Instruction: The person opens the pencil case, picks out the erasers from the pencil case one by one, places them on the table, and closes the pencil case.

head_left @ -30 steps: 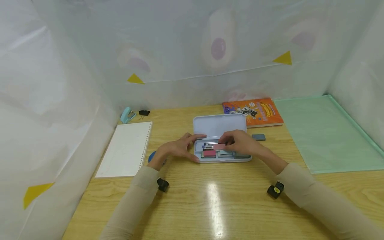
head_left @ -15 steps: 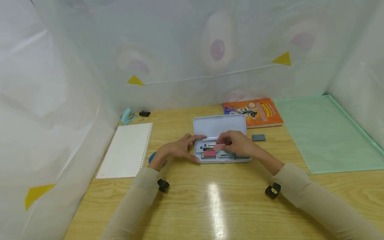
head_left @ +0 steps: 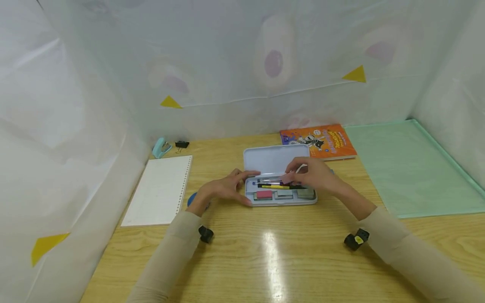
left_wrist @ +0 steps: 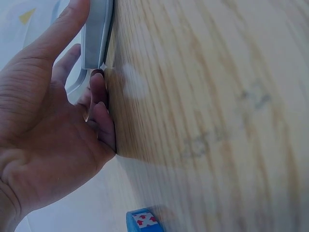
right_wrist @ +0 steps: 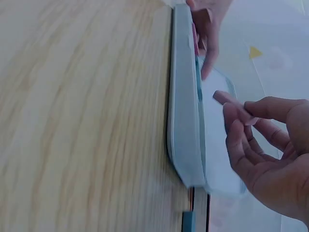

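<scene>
A pale blue pencil case (head_left: pixel 275 159) lies on the wooden table with its lid raised toward the back. My left hand (head_left: pixel 226 188) holds its left end, thumb at the front corner and index finger at the back. My right hand (head_left: pixel 317 174) pinches a pink eraser (right_wrist: pixel 236 106) between thumb and fingertips, above the right half of the case. Inside lie several pens, among them a yellow and black pen (head_left: pixel 273 186). The front compartments hold a pink-topped block (head_left: pixel 264 194), a whitish block (head_left: pixel 283 194) and a greyish one (head_left: pixel 305 193).
An orange book (head_left: pixel 335 143) lies behind the case, a green mat (head_left: pixel 413 168) to the right. Lined paper (head_left: pixel 159 189), a mint stapler (head_left: pixel 161 147) and a black binder clip (head_left: pixel 182 144) are at left. A blue round object (head_left: pixel 192 199) is partly behind my left wrist.
My right hand has lifted the pink eraser and shifted right, uncovering the pens and the greyish block. It now mostly hides the blue-grey block beside the case. My left hand stays put.
</scene>
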`<state>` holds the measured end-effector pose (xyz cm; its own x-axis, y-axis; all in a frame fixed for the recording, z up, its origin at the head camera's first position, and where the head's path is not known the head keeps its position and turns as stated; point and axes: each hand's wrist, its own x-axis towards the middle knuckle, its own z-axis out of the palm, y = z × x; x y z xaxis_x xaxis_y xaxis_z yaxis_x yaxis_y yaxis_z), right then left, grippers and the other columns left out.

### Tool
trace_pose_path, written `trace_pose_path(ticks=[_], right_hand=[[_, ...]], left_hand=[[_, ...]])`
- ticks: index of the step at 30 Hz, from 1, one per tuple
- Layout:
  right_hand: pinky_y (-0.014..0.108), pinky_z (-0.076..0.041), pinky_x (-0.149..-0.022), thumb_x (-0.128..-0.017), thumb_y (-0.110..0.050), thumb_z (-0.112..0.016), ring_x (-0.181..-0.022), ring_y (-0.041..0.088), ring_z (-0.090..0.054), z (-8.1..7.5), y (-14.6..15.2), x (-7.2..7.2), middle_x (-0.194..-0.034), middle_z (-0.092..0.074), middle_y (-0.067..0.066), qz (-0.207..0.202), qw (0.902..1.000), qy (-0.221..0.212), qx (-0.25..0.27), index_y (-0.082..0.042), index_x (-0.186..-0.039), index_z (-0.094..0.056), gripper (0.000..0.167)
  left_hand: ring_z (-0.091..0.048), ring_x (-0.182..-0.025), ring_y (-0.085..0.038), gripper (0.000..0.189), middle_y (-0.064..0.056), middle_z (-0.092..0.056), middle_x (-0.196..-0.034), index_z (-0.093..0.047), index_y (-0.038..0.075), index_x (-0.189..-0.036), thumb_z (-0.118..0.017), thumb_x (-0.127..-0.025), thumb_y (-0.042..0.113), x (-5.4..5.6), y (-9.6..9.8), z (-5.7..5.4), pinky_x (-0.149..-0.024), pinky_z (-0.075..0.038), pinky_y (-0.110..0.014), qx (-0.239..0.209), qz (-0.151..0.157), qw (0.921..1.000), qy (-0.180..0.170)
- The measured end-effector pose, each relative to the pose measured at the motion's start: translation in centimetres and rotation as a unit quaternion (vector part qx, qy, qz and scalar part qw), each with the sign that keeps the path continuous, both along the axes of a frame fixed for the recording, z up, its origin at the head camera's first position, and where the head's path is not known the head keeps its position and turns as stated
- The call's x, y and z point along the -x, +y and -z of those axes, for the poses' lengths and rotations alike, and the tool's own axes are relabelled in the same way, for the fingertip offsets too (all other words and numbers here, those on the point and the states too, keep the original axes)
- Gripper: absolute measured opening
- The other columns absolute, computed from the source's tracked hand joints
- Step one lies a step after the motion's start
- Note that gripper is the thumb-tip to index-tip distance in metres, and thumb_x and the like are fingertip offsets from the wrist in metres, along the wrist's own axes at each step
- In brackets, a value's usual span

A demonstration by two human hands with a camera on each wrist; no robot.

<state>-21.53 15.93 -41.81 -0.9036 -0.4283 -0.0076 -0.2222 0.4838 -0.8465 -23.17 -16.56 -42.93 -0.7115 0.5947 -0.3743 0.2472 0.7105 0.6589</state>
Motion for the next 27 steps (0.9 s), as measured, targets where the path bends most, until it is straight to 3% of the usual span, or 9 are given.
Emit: trace_pose_path(ticks=[4, 12, 17, 21, 24, 27], right_hand=[[0.038, -0.059, -0.079, -0.101, -0.02, -0.071, -0.09, 0.027, -0.073, -0.1, 2.6, 0.1, -0.115, -0.069, 0.014, 0.02, 0.999, -0.021, 0.034, -0.007, -0.115, -0.072, 0.019], [0.031, -0.058, -0.083, -0.103, -0.025, -0.068, -0.095, 0.018, -0.074, 0.0, 7.9, -0.1, -0.122, -0.07, 0.022, 0.069, 0.9962, -0.032, 0.044, -0.002, -0.129, -0.066, 0.035], [0.024, -0.057, -0.082, -0.103, -0.025, -0.068, -0.095, 0.003, -0.07, 0.6, 11.0, 0.1, -0.122, -0.07, 0.016, 0.103, 0.9941, -0.019, 0.026, 0.001, -0.132, -0.064, 0.039], [0.023, -0.057, -0.08, -0.102, -0.028, -0.07, -0.094, 0.002, -0.071, 0.9, 12.9, 0.2, -0.113, -0.073, 0.003, 0.119, 0.9924, -0.019, 0.025, 0.003, -0.13, -0.066, 0.042], [0.018, -0.054, -0.078, -0.102, -0.031, -0.069, -0.094, -0.005, -0.068, 1.1, 14.1, 0.2, -0.117, -0.073, 0.007, 0.119, 0.9928, -0.012, -0.006, 0.002, -0.13, -0.066, 0.043], [0.014, -0.051, -0.079, -0.104, -0.033, -0.065, -0.095, -0.012, -0.062, 1.2, 14.8, 0.2, -0.13, -0.066, 0.02, 0.114, 0.9925, -0.011, -0.041, 0.001, -0.132, -0.066, 0.043]], left_hand=[[-0.039, -0.117, -0.026, 0.096, -0.009, -0.038, -0.133, -0.029, 0.04, -0.163, -0.087, -0.086, 0.038, 0.0, 0.0, 0.1, -0.096, -0.037, -0.041, -0.003, -0.001, 1.0, -0.001], [-0.039, -0.116, -0.026, 0.097, -0.01, -0.038, -0.134, -0.03, 0.042, -0.163, -0.088, -0.085, 0.038, -0.1, 0.0, 0.1, -0.095, -0.037, -0.041, -0.008, -0.004, 1.0, -0.002], [-0.039, -0.116, -0.026, 0.096, -0.01, -0.038, -0.132, -0.03, 0.041, -0.163, -0.087, -0.086, 0.036, -0.1, 0.0, 0.1, -0.095, -0.038, -0.041, -0.009, -0.002, 1.0, 0.0], [-0.039, -0.115, -0.026, 0.096, -0.01, -0.038, -0.131, -0.03, 0.039, -0.163, -0.087, -0.086, 0.037, -0.2, -0.1, 0.0, -0.094, -0.038, -0.04, -0.005, -0.001, 1.0, 0.002], [-0.039, -0.115, -0.026, 0.095, -0.009, -0.038, -0.131, -0.03, 0.04, -0.163, -0.086, -0.086, 0.038, -0.2, -0.1, 0.0, -0.093, -0.038, -0.04, -0.004, -0.001, 1.0, 0.003], [-0.039, -0.115, -0.025, 0.095, -0.008, -0.038, -0.131, -0.03, 0.042, -0.163, -0.087, -0.086, 0.038, -0.1, -0.1, 0.1, -0.093, -0.037, -0.039, -0.003, -0.004, 1.0, 0.003]])
